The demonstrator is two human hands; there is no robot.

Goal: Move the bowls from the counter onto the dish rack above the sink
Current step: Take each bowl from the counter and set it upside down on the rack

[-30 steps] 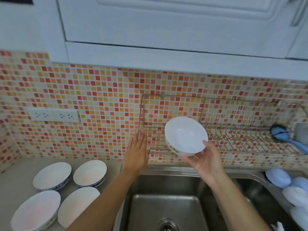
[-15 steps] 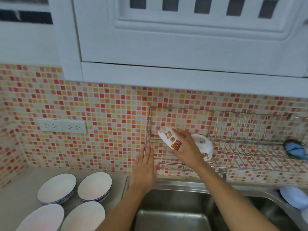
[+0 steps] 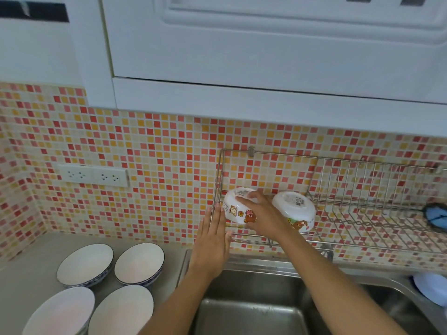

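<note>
1. While the right hand (image 3: 262,217) clasps an upturned bowl (image 3: 238,206) on the rack (image 3: 358,213), the left hand (image 3: 212,234) hovers flat, fingers straight, holding nothing.
2. Another bowl (image 3: 296,210) sits just beside.
3. Four bowls (image 3: 139,263) wait on the grey counter (image 3: 31,252), left of the steel sink (image 3: 254,315), below mosaic tiles (image 3: 157,153).

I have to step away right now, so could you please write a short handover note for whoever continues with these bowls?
Right hand: grip on the upside-down cartoon bowl at the left end of the dish rack, setting it down; not let go yet.
Left hand: open and flat, holding nothing, by the rack's left edge.
Done: a second cartoon bowl already sits upside down on the rack, just right of the first.
Left: four white bowls upright on the counter, left of the sink.
Next: release this bowl, then move those four.
</note>
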